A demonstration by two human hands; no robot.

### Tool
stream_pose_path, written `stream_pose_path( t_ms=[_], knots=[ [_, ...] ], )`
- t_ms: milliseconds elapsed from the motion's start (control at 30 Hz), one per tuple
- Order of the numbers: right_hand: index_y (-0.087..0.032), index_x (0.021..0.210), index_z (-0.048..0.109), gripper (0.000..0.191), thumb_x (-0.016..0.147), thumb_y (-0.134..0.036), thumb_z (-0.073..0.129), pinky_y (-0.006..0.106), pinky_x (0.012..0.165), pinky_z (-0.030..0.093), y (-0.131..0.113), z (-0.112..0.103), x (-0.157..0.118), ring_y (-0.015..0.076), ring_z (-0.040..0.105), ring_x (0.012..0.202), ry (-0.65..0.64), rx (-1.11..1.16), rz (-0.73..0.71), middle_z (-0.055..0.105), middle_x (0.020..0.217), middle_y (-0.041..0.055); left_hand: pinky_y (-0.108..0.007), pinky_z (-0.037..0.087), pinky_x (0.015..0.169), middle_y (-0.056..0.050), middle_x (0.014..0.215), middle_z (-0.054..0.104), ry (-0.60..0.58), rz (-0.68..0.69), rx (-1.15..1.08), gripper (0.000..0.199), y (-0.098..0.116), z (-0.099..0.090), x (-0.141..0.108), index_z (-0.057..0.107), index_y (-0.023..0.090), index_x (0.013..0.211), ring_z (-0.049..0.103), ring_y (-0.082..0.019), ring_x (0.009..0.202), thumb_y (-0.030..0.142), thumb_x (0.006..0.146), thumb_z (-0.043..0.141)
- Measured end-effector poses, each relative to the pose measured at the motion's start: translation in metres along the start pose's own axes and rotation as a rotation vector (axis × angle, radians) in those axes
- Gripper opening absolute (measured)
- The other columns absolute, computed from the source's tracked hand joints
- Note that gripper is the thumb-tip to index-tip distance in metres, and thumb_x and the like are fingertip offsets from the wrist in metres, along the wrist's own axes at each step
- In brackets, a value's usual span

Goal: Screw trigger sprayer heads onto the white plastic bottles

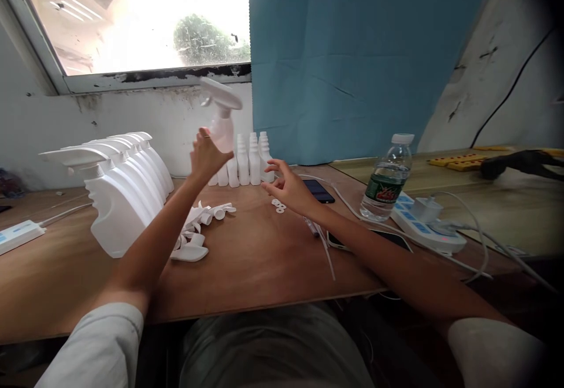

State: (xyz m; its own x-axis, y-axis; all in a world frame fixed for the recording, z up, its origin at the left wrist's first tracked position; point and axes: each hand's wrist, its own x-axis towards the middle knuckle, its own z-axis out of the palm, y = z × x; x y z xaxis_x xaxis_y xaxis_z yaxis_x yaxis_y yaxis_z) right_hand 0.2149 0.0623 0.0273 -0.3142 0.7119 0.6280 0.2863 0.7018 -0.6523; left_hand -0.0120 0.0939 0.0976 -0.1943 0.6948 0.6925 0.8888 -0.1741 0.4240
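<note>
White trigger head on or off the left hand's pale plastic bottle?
On: the white trigger head sits atop the pale plastic bottle in the left hand.

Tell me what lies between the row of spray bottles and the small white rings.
The head view shows loose white plastic parts, then bare wooden tabletop.

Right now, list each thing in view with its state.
Held spray bottle: raised, head fitted
Left hand: gripping it
Right hand: open, empty
Large bottles: upright, heads fitted
Small bottles: upright, no spray heads
Water bottle: upright, capped, partly full
Right-hand power strip: plugged into, light red
Upper phone: flat, screen dark
</note>
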Motion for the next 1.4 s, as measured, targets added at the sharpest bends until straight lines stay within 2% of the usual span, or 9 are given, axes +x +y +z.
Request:
stream_pose_path(
  t_ms=[200,333,500,667,867,1033,1200,1267,1400],
  knots=[
    [-0.021,0.122,0.042,0.046,0.081,-0.029,0.061,0.025,0.056,0.047,0.005,-0.002,-0.003,0.0072,0.057,0.053,-0.08,-0.068,0.063,0.06,0.117,0.0077,-0.055,0.042,0.1,-0.026,0.147,0.032,0.011,-0.359,0.13,0.106,-0.077,0.029,0.042,0.016,0.009,0.146,0.036,-0.044,0.133,0.048,0.068,0.075],
    [-0.02,0.123,0.041,0.046,0.082,-0.03,0.06,0.023,0.051,0.045,0.013,-0.003,-0.003,0.0064,0.057,0.05,-0.145,-0.076,0.119,0.059,0.118,0.0084,-0.056,0.042,0.1,-0.028,0.146,0.032,-0.026,-0.505,0.195,0.105,-0.115,0.051,0.033,0.016,0.007,0.147,0.037,-0.045,0.133,0.049,0.069,0.073],
    [-0.02,0.123,0.041,0.045,0.083,-0.03,0.059,0.023,0.051,0.045,0.014,-0.003,-0.004,0.0067,0.058,0.048,-0.187,-0.091,0.143,0.06,0.113,0.007,-0.057,0.041,0.099,-0.029,0.144,0.033,0.002,-0.559,0.213,0.098,-0.143,0.061,0.016,0.018,0.006,0.146,0.037,-0.045,0.132,0.052,0.074,0.067],
    [-0.02,0.121,0.043,0.043,0.082,-0.027,0.059,0.026,0.058,0.047,0.014,0.001,-0.007,0.0084,0.058,0.051,-0.227,-0.161,0.107,0.062,0.11,0.0066,-0.058,0.041,0.098,-0.029,0.143,0.031,0.052,-0.53,0.221,0.093,-0.156,0.065,0.008,0.022,0.005,0.146,0.036,-0.045,0.13,0.056,0.079,0.06],
    [-0.019,0.125,0.042,0.045,0.083,-0.025,0.059,0.026,0.06,0.046,0.021,0.008,-0.011,0.0078,0.057,0.05,-0.265,-0.197,0.09,0.063,0.109,0.0064,-0.056,0.042,0.099,-0.028,0.15,0.024,0.074,-0.547,0.246,0.104,-0.158,0.063,0.002,0.013,0.004,0.15,0.034,-0.044,0.131,0.057,0.077,0.064],
    [-0.02,0.127,0.041,0.047,0.084,-0.026,0.058,0.024,0.059,0.044,0.025,0.009,-0.012,0.0076,0.057,0.049,-0.284,-0.213,0.09,0.064,0.108,0.0051,-0.052,0.041,0.1,-0.027,0.15,0.029,0.124,-0.435,0.397,0.093,-0.155,0.058,0.0,0.025,0.005,0.145,0.032,-0.043,0.134,0.058,0.079,0.062],
    [-0.021,0.126,0.043,0.046,0.083,-0.024,0.06,0.023,0.061,0.044,0.025,0.009,-0.011,0.0089,0.059,0.053,-0.284,-0.244,0.088,0.066,0.107,0.005,-0.047,0.048,0.089,-0.022,0.115,0.065,-0.175,-0.362,0.438,0.054,-0.155,0.067,0.007,0.062,0.01,0.118,0.059,-0.038,0.11,0.053,0.092,0.042],
    [-0.021,0.127,0.043,0.046,0.084,-0.024,0.06,0.023,0.061,0.043,0.025,0.009,-0.012,0.0098,0.06,0.055,-0.289,-0.253,0.089,0.066,0.106,0.0053,-0.044,0.049,0.087,-0.018,0.108,0.069,-0.245,-0.342,0.431,0.046,-0.157,0.071,0.009,0.068,0.015,0.103,0.063,-0.037,0.105,0.053,0.09,0.047],
    [-0.02,0.127,0.044,0.047,0.083,-0.024,0.06,0.023,0.06,0.043,0.025,0.009,-0.012,0.0102,0.06,0.056,-0.291,-0.272,0.089,0.066,0.104,0.0049,-0.042,0.048,0.088,-0.015,0.113,0.068,-0.326,-0.343,0.429,0.039,-0.164,0.074,0.009,0.069,0.019,0.104,0.062,-0.035,0.109,0.051,0.087,0.052]
  ],
)
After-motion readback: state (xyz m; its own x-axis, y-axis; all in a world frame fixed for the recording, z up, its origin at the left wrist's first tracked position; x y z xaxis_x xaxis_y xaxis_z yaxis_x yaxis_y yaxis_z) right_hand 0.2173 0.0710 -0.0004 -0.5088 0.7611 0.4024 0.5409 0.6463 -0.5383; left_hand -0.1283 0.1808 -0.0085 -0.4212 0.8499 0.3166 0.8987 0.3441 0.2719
